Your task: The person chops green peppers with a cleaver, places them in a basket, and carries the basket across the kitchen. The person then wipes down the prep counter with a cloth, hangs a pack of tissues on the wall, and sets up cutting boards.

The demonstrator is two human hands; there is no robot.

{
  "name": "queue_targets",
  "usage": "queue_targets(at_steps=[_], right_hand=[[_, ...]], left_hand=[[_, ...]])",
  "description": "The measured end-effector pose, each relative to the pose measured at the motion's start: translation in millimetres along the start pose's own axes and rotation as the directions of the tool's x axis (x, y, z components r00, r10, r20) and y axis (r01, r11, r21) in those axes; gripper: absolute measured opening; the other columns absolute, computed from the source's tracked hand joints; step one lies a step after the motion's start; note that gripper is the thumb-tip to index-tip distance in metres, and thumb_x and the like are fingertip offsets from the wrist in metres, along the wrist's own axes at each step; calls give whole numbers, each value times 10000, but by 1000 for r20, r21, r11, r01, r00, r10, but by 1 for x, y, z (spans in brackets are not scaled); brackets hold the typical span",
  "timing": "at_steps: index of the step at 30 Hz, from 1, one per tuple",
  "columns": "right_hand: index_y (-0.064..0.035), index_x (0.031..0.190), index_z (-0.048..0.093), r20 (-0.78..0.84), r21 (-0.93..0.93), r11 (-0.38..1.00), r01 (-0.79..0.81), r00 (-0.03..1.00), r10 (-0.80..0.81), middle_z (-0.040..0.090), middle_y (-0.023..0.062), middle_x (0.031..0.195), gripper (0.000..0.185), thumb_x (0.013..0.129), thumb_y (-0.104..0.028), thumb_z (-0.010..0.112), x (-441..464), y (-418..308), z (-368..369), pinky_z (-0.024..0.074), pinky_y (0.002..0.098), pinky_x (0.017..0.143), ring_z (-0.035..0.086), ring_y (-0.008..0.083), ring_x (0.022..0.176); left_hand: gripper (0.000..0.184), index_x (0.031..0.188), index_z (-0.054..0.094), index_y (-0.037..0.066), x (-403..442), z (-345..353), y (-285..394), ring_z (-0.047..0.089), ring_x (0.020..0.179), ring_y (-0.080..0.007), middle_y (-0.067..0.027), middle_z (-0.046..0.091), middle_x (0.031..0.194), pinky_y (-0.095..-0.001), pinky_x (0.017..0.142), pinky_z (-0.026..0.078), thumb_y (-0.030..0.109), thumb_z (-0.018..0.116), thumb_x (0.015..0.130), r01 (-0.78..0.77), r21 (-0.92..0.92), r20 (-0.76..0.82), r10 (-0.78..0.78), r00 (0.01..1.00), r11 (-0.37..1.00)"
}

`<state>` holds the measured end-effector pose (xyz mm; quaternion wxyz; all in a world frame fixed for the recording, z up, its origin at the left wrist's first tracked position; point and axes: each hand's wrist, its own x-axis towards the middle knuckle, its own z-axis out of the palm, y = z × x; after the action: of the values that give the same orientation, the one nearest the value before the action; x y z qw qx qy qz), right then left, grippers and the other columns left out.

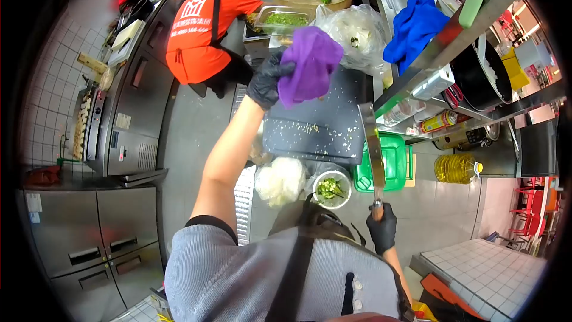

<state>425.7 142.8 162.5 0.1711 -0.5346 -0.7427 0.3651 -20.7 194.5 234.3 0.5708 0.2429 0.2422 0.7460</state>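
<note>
So, cloth [310,65] left, cleaver [374,152] right.

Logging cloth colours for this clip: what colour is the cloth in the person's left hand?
Purple, showing best in the head view.

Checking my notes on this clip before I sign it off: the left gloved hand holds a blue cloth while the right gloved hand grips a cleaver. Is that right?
Not quite: the head view shows the left gloved hand holding a purple cloth, not a blue one. The right gloved hand grips a cleaver.
</note>
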Motion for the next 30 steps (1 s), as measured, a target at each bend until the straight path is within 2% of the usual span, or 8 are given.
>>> queue_targets(at_steps=[6,11,16,20,22,24,28,30], right_hand=[[-35,883,540,45,95,994,55,997,-59,587,152,714,209,694,-87,611,19,-4,12,455,342,605,575,249,627],[-31,887,556,51,186,982,8,999,-18,595,109,720,195,699,-58,602,8,-11,14,450,310,612,562,174,640],[-22,883,567,96,243,965,-99,992,78,602,80,741,170,715,-43,585,-4,0,22,453,288,624,553,134,657],[-44,905,572,40,140,989,52,998,-58,604,160,753,220,700,-109,618,-14,5,17,469,356,620,588,286,659],[-43,905,562,41,23,1000,14,999,-15,600,194,772,251,685,-146,628,-20,-8,8,467,396,630,584,357,697],[-46,887,553,64,-42,998,-51,997,53,601,201,777,248,676,-152,629,-27,-20,-2,466,424,633,585,379,724],[-53,851,543,9,-179,983,-32,999,34,601,197,751,203,688,-147,619,-44,-30,-12,468,440,606,581,390,694],[-55,841,546,-10,-155,983,-96,995,95,599,202,753,195,689,-149,624,-53,-37,-15,467,445,606,583,390,698]], left_hand=[[540,1193,474,33,-62,33,16,558,1018,-263,-121,571,1085,-386,923,443,-120,571,684,-153,-126,34,159,987,980],[612,1311,345,60,-82,24,43,465,1152,-296,-156,462,1245,-415,973,399,-70,529,743,-217,98,-31,221,975,971],[625,1335,332,72,-115,-1,45,441,1179,-326,-162,448,1278,-440,1022,344,-43,508,746,-273,-93,-148,258,955,957],[622,1332,330,63,-75,18,34,445,1177,-323,-155,445,1285,-443,1021,344,-52,503,745,-111,-67,-46,108,993,992],[535,1312,374,49,-27,55,35,472,1158,-275,-142,462,1272,-381,979,396,-21,507,799,-301,-119,50,308,950,946],[447,1245,466,34,23,74,45,538,1064,-212,-99,535,1187,-318,917,434,76,574,812,-416,350,11,440,898,839],[338,1135,579,59,118,111,59,563,911,-141,-67,598,1055,-250,811,462,105,607,801,-505,595,181,508,842,625],[517,1187,528,30,151,138,56,550,988,-164,-90,569,1133,-262,866,438,-81,438,690,-466,667,230,435,871,581]])
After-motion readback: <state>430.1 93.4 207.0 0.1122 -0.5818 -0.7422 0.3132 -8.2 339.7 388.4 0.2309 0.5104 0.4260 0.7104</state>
